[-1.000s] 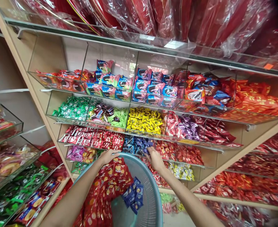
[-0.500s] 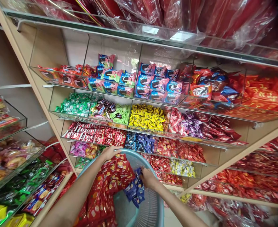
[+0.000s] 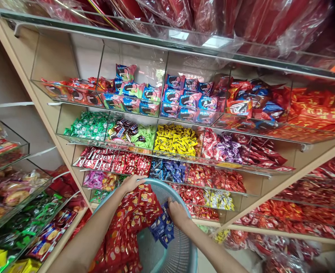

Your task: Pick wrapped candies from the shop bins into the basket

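Note:
My left hand (image 3: 133,183) is closed over the far rim of a light blue plastic basket (image 3: 195,242). Inside, many red packets with orange fruit prints (image 3: 124,231) are heaped against the left side. My right hand (image 3: 178,213) is in the right part of the basket, fingers curled at the edge of a small bunch of dark blue candy packets (image 3: 163,227). It appears to grip them, though its fingertips are partly hidden. The blue packets hang or lie beside the red heap, above the perforated basket wall.
Ahead are tiered clear shelves with yellow-wrapped sweets (image 3: 177,140), green sweets (image 3: 87,125), biscuit packs (image 3: 171,94) and blue packets (image 3: 171,170). A wooden upright (image 3: 42,110) stands left, with snack trays beyond it. Plastic bags (image 3: 287,246) lie on the floor at right.
My right hand has shifted very slightly up and turned a little beside the blue packets. My left hand stays on the rim. The view has moved slightly.

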Tool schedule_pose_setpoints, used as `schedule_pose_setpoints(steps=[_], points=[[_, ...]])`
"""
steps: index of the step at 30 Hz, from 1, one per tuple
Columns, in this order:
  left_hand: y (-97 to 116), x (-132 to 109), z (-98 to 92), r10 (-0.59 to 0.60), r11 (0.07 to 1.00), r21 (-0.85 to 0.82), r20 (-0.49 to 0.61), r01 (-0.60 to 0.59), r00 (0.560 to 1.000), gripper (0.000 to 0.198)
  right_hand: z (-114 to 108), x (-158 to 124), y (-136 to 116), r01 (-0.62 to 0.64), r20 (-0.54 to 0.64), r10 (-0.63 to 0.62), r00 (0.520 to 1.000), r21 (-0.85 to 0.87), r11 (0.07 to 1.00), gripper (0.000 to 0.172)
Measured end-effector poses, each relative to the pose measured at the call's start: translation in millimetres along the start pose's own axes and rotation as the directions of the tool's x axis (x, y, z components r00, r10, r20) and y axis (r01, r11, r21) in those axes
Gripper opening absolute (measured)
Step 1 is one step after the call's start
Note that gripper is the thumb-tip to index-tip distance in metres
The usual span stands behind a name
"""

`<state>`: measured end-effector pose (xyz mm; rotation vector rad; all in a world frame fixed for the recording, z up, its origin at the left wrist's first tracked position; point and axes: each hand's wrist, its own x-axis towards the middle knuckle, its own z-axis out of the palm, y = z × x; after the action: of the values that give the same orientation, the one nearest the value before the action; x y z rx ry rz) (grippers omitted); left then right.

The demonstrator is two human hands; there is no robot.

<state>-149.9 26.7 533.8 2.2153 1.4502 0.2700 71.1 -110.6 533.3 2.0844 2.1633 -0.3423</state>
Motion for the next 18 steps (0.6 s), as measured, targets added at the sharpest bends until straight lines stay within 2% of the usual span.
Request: schedule_pose_setpoints(steps=[6, 14, 18], points=[[0, 0, -0.5, -0.001, 1.000, -0.001, 0.005, 0.001, 1.000, 0.049, -15, -10, -4, 0.026, -0.038, -0.030, 0.999, -0.086, 0.996, 0.029], [-1, -1, -0.4, 0.014, 1.000, 0.006, 0.001, -0.014, 1.000, 0.050, 5, -6, 0, 0.058, -0.002, -0.059, 0.998, -0.110, 0.992, 0.026], [2, -2, -2.1, -0.003, 1.000, -0.007, 0.012, 0.003, 1.000, 0.051, 0, -1, 6, 0.080, -0.030, -0.082, 0.996, -0.066, 0.995, 0.017]])
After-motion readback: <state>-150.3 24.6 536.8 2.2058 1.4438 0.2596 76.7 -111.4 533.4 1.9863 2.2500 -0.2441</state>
